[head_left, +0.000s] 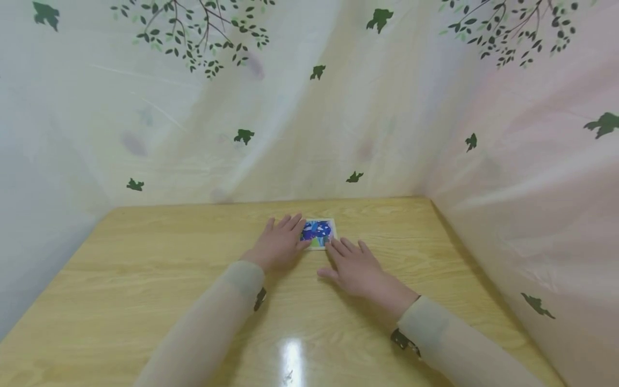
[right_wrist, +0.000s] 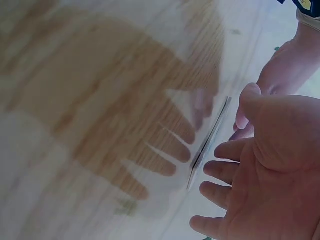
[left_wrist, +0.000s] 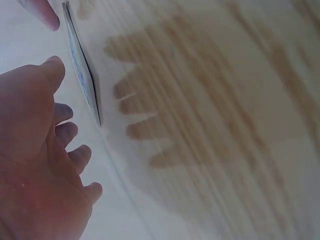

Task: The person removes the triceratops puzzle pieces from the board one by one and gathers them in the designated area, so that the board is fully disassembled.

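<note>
A small, flat picture card [head_left: 319, 233] with a white border and a blue, purple and green print lies near the far side of the table. Along its left edge is my left hand [head_left: 278, 243], fingers extended, with the thumb by the lower left corner. My right hand [head_left: 357, 270] is at the lower right corner, fingers straight and thumb spread away. Seen almost edge-on in the left wrist view, the thin card [left_wrist: 84, 72] stands beside the left hand [left_wrist: 30, 135]. In the right wrist view the card [right_wrist: 206, 150] is just off the right fingertips. Neither hand grips it.
The wooden table [head_left: 159, 274] is glossy and reflects both hands. A pale curtain [head_left: 290, 118] with leaf prints hangs behind its far edge and along the right side. Dark wrist pieces show at both sleeve cuffs.
</note>
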